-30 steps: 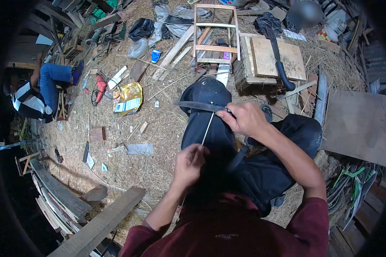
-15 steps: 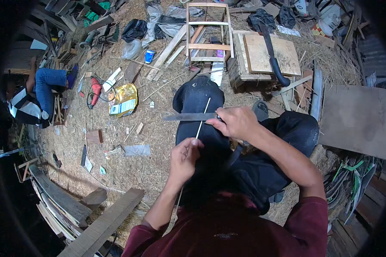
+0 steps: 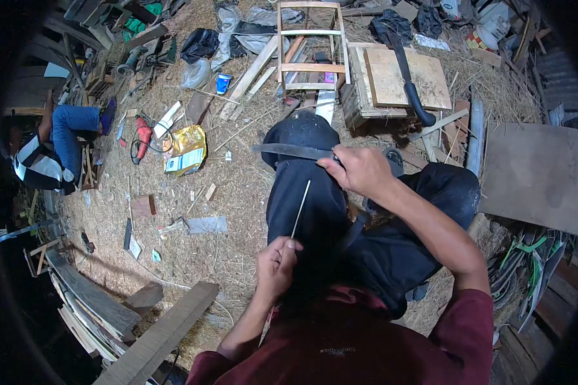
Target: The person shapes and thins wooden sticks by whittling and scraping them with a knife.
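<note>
My right hand (image 3: 361, 170) is closed round the handle of a knife (image 3: 292, 151), whose long blade points left across my knee. In my left hand (image 3: 277, 263), closed near my lap, is a thin pale stick (image 3: 302, 208). Its upper end rises over my dark trouser leg, and a thin length shows again below the hand. The blade is apart from the stick, beyond its tip. Most of the knife's handle is hidden by my right fingers.
A machete (image 3: 408, 86) with a black handle lies on a wooden block (image 3: 392, 115). Behind my knee stands a wooden frame (image 3: 311, 68). On the straw-strewn floor lie a red power tool (image 3: 143, 138) and a yellow bag (image 3: 186, 151). Another person (image 3: 64, 144) sits at the left.
The knife has moved away from me, off the stick and past its tip. My left hand has drawn the stick down toward my lap.
</note>
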The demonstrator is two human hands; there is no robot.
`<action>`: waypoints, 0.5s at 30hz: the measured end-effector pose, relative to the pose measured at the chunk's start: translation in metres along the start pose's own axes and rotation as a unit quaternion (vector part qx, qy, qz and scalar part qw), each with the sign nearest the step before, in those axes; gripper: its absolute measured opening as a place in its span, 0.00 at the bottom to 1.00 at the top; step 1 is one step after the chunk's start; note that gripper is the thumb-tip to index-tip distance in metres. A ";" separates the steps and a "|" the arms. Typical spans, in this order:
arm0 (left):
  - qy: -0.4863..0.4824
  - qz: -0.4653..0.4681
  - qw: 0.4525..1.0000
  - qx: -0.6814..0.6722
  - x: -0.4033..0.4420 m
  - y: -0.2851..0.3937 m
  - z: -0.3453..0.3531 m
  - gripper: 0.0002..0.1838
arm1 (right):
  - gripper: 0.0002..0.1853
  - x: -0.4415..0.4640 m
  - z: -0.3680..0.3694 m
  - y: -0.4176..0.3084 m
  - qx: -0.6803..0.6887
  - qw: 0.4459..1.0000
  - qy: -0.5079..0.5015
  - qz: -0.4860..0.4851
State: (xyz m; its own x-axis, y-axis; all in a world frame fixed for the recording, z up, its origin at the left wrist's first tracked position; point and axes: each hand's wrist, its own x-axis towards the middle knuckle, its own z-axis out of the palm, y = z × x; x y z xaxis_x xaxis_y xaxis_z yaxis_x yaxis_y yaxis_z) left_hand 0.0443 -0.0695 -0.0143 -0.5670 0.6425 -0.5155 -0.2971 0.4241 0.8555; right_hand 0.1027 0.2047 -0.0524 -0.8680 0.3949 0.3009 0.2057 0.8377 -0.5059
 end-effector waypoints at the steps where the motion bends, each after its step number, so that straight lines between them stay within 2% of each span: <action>1: 0.010 0.011 0.999 0.029 0.006 0.010 0.004 0.13 | 0.27 0.001 -0.001 0.000 0.005 1.000 -0.001 0.001; 3: 0.033 0.032 0.995 0.083 0.030 0.037 0.014 0.13 | 0.27 0.004 -0.006 -0.005 0.014 0.999 -0.037 -0.018; 6: 0.001 0.114 0.992 0.047 0.069 0.052 0.018 0.14 | 0.27 0.007 -0.014 -0.020 0.040 0.997 -0.056 -0.029; 9: -0.012 0.068 0.995 0.073 0.079 0.061 0.017 0.14 | 0.26 0.008 -0.013 -0.022 0.022 0.996 -0.084 -0.002; 12: 0.002 0.091 0.990 0.104 0.068 0.060 0.016 0.15 | 0.25 0.003 -0.007 -0.019 0.023 0.998 -0.051 -0.009; 15: -0.005 0.074 0.996 0.054 0.062 0.053 0.013 0.15 | 0.25 0.002 -0.005 -0.024 0.022 0.999 -0.034 -0.010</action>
State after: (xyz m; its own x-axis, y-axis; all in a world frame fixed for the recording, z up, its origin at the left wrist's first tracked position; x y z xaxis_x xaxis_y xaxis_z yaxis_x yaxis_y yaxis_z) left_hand 0.0031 0.0006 -0.0018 -0.5900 0.7100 -0.3843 -0.1258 0.3893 0.9125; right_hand 0.0979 0.1876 -0.0362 -0.9010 0.3505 0.2558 0.1699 0.8274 -0.5354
